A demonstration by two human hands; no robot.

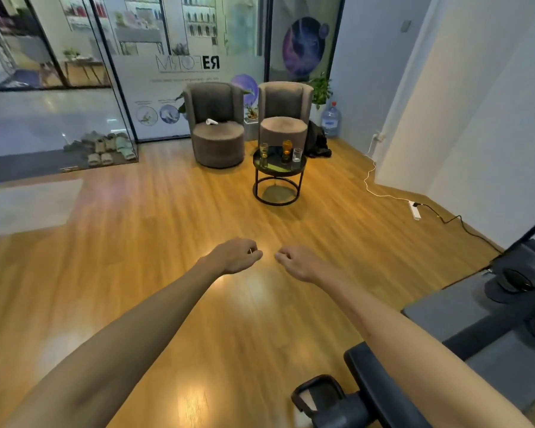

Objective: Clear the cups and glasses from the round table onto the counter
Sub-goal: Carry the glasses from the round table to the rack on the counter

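A small round black table [261, 164] stands across the room on the wooden floor, in front of two armchairs. On it stand a tall clear glass [263, 150] at the left, an amber glass [287, 148] in the middle and a small clear cup [297, 155] at the right. My left hand [236, 255] and my right hand [294, 261] are stretched out low in front of me, far short of the table. Both have their fingers curled in and hold nothing.
Two grey armchairs [217, 125] [284, 118] stand behind the table, a water jug [330, 119] and a plant by the wall. A white cable and power strip [415, 210] lie on the floor at the right. A black office chair [365, 393] and a grey desk [464, 316] are near me at the lower right.
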